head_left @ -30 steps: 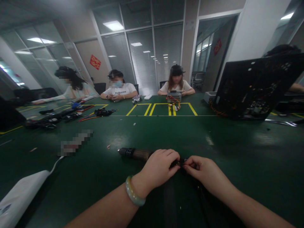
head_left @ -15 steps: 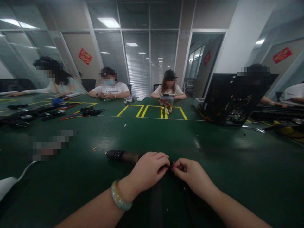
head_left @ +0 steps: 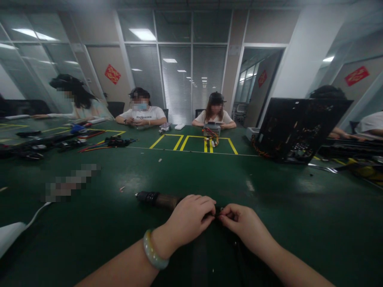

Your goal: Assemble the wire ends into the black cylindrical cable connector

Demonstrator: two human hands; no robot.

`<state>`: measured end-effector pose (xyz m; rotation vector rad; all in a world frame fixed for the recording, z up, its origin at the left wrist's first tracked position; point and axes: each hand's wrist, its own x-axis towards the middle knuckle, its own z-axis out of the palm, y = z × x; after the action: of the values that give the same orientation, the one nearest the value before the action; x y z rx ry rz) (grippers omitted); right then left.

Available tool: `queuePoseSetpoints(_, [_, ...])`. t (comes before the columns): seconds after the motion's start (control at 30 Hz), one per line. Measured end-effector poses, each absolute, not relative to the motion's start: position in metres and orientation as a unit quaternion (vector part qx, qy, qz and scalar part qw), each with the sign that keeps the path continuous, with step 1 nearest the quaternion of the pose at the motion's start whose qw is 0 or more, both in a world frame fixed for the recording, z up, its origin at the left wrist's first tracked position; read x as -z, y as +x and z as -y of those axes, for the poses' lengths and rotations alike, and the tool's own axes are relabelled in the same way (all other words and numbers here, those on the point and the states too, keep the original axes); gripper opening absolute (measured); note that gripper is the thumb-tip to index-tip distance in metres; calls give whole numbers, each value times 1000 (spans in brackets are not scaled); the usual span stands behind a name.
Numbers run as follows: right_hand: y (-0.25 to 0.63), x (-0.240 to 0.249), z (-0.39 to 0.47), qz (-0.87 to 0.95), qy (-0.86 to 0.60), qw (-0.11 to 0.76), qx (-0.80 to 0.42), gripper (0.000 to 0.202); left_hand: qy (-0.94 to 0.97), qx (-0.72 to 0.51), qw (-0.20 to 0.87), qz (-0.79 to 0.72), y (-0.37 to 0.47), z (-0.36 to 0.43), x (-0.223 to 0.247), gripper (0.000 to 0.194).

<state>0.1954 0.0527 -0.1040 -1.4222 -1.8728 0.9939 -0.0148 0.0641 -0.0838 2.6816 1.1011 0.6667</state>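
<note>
l hand [head_left: 191,219] bent round back end of dark tool [head_left: 166,201] on green table [head_left: 89,231], fingers grasping it, tho partly hidden; r hand [head_left: 241,219] just rt of tool, fingertips pinched tog., can't tell on what. wires [head_left: 115,142] beyond tool, to lt; pc case [head_left: 299,127] beyond tool, to rt.

Legible text from where I stand: none with certainty. Red diamond-shaped sign [head_left: 112,74], gold characters, on a beige flat door [head_left: 97,69]; strokes blurred. Second red diamond-shaped sign [head_left: 262,78] on a grey open door [head_left: 257,97]; too small. Third red four-cornered sign [head_left: 357,75], far right; one large gold character, unconfirmed. White short-sleeved cloth T-shirt [head_left: 157,115]: dark chest lettering, smeared.
</note>
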Motion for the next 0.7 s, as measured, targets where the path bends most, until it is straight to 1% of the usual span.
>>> queuePoseSetpoints(0.2, [195,102,-53,708,-525,285,-375,10,901,-222,81,-363,-15,-64,84,11])
queuePoseSetpoints(0.4, [196,105,-56,712,-526,274,-377,13,891,-223,77,-388,-13,-63,84,22])
queuePoseSetpoints(0.43, [195,105,-56,713,-527,271,-374,13,890,-223,76,-391,-13,-63,83,22])
queuePoseSetpoints(0.57, [194,102,-55,718,-535,262,-360,12,897,-223,74,-375,-13,-62,82,9])
queuePoseSetpoints(0.7, [194,102,-55,714,-533,265,-368,12,897,-225,78,-373,-13,-61,80,15])
